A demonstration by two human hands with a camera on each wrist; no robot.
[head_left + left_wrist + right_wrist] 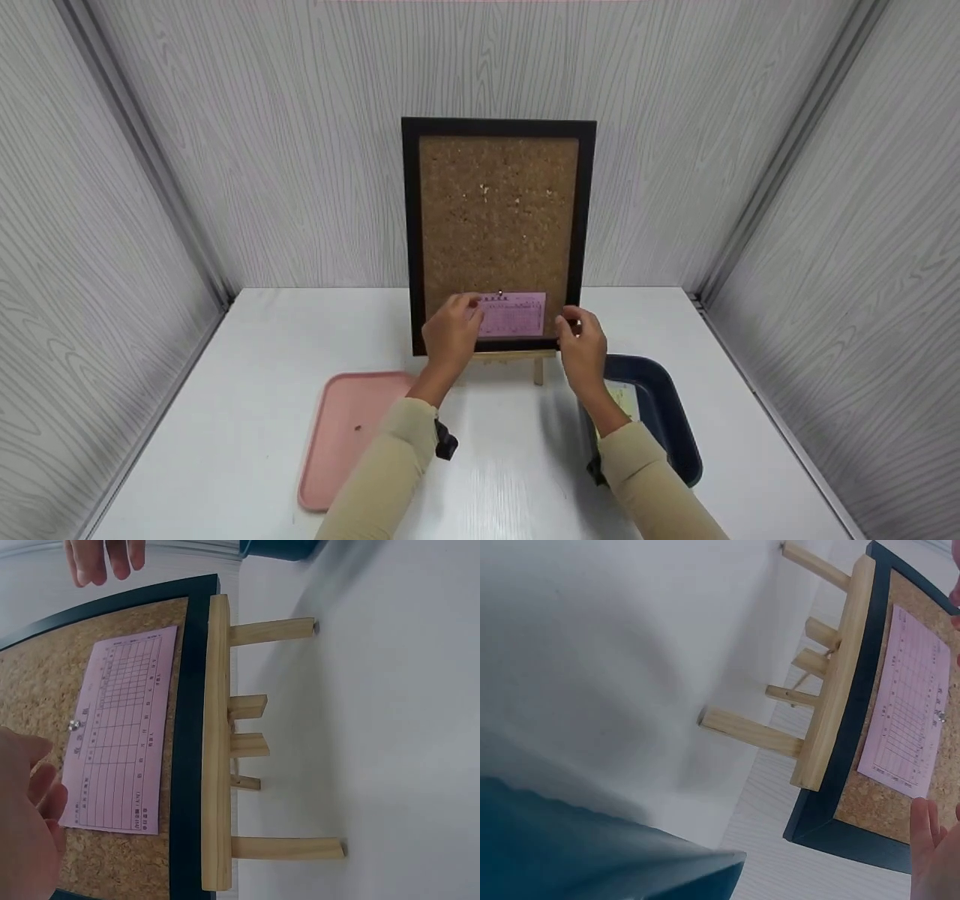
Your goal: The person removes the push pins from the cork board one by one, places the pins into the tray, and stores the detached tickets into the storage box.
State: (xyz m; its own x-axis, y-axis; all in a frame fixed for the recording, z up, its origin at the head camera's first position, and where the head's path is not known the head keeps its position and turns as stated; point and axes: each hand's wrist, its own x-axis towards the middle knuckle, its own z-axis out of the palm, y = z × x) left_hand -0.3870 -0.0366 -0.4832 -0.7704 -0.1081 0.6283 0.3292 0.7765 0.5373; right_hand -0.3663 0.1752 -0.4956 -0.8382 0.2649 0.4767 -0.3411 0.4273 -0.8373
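Observation:
A cork board (495,217) in a black frame stands on a small wooden easel (217,742) at the back of the white table (510,457). A pink printed slip (517,315) hangs low on the cork, held by a metal pin (73,724) at its top edge. My left hand (452,330) is at the slip's left edge with relaxed fingers (37,799) against the cork. My right hand (581,345) hovers at the frame's lower right side, its fingers (930,840) loose and holding nothing.
A pink tray (337,435) lies front left of the easel with a small dark speck on it. A dark blue tray (664,405) sits to the right, a yellowish paper (622,397) inside. Grey panelled walls close in the table on three sides.

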